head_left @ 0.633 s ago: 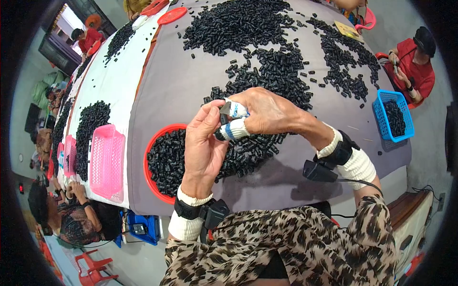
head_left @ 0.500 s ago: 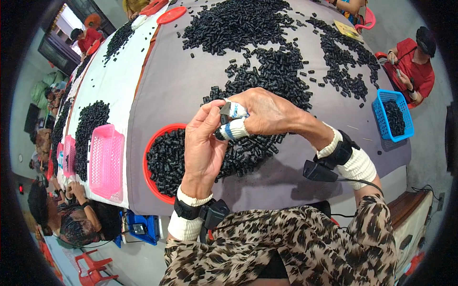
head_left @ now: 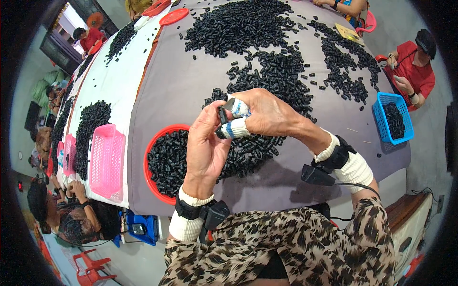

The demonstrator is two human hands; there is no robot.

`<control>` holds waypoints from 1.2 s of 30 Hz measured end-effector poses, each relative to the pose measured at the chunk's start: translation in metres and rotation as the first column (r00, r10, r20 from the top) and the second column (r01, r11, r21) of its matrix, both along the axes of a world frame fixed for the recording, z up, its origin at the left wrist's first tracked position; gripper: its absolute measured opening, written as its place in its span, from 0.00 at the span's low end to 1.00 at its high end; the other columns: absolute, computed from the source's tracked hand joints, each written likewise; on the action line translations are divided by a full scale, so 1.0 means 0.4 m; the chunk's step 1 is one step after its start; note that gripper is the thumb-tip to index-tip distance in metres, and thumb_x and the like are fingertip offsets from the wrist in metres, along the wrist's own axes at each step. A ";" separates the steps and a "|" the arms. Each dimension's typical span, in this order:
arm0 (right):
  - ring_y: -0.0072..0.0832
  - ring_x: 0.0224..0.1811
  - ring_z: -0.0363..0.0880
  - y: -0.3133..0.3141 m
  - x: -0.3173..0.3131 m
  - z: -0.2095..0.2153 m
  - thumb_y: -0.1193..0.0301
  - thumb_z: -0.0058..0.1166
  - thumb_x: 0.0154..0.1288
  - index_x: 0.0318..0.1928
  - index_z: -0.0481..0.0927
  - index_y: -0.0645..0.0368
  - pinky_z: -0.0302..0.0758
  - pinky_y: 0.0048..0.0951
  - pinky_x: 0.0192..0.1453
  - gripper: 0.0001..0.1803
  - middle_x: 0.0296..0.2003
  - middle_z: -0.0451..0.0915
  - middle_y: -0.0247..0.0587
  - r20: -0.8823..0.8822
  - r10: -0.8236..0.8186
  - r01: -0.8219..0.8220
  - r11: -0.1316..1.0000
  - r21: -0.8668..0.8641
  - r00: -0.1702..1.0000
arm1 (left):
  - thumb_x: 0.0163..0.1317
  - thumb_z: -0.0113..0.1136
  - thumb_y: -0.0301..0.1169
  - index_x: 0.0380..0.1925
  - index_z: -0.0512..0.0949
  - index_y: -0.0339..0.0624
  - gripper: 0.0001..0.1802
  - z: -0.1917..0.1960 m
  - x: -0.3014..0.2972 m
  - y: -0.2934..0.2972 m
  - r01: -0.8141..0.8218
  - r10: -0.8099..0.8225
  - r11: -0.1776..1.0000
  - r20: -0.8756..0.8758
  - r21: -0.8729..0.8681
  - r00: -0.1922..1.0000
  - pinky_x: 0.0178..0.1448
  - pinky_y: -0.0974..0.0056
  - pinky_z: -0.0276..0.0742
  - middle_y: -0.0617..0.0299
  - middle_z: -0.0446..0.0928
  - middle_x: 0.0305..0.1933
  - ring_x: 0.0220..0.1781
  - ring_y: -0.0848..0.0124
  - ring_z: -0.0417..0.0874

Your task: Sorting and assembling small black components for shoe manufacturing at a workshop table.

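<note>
- The grey worktop point(head_left: 181, 81) fills most of the view, and beside it on the left runs a white-covered worktop point(head_left: 121, 76).
- Loose heaps of small black parts point(head_left: 238, 26) are spread over the far and right side of the grey worktop, with more piles on the white one.
- A round red basin point(head_left: 151, 183) sits at the near edge of the grey worktop, full of the same black parts, directly under the hands.
- A pink basket point(head_left: 106, 159) lies on the white worktop just left of the basin; a blue basket point(head_left: 393, 117) holding black parts stands at the right corner.
- A person in a red shirt point(head_left: 415, 71) sits beyond the blue basket, well apart from the hands.
- The left hand point(head_left: 205, 148) is raised above the basin, palm turned toward the camera, its fingers closed around a small black part point(head_left: 223, 116).
- The right hand point(head_left: 267, 114) meets the left from the right; its fingers, some wrapped in white tape, pinch the same small black part.
- That part is held in the air between both hands, above the basin's right side.
</note>
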State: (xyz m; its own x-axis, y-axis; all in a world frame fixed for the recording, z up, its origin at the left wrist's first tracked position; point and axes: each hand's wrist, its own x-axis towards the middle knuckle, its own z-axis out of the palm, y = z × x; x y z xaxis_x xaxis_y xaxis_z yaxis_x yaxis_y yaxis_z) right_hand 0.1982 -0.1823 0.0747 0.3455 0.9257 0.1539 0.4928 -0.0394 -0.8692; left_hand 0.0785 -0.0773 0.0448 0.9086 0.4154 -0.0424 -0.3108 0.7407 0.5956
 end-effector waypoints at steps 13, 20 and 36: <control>0.15 0.24 0.67 0.031 -0.012 -0.034 0.65 0.65 0.47 0.30 0.76 0.61 0.67 0.21 0.28 0.15 0.22 0.73 0.27 -0.060 0.032 -0.034 0.999 -0.028 0.998 | 0.60 0.53 0.26 0.40 0.73 0.33 0.10 -0.012 -0.015 0.014 -0.063 0.069 0.993 -0.063 0.095 0.996 0.43 0.71 0.75 0.60 0.77 0.34 0.36 0.74 0.78; 0.26 0.22 0.72 0.042 -0.022 -0.021 0.59 0.61 0.44 0.27 0.75 0.63 0.69 0.30 0.30 0.19 0.20 0.76 0.41 -0.059 0.056 -0.058 0.998 -0.028 0.997 | 0.63 0.51 0.30 0.41 0.73 0.33 0.12 -0.014 -0.036 0.020 -0.109 0.116 0.987 -0.052 0.119 0.992 0.42 0.72 0.75 0.60 0.76 0.35 0.36 0.76 0.77; 0.20 0.25 0.68 0.041 -0.015 -0.019 0.63 0.60 0.49 0.34 0.76 0.62 0.67 0.26 0.31 0.16 0.22 0.74 0.34 0.024 0.153 -0.151 0.987 -0.053 0.988 | 0.63 0.51 0.28 0.40 0.74 0.34 0.10 -0.007 -0.040 0.019 -0.083 0.089 0.988 -0.039 0.131 0.995 0.42 0.71 0.74 0.61 0.76 0.35 0.36 0.76 0.77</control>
State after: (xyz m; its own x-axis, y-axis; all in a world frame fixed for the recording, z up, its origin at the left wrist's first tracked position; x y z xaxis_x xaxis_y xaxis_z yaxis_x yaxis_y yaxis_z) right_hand 0.1920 -0.1659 0.0673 0.1964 0.9740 0.1131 0.5200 -0.0057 -0.8541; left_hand 0.0624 -0.0698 0.0420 0.8675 0.4969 -0.0234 -0.3410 0.6283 0.6993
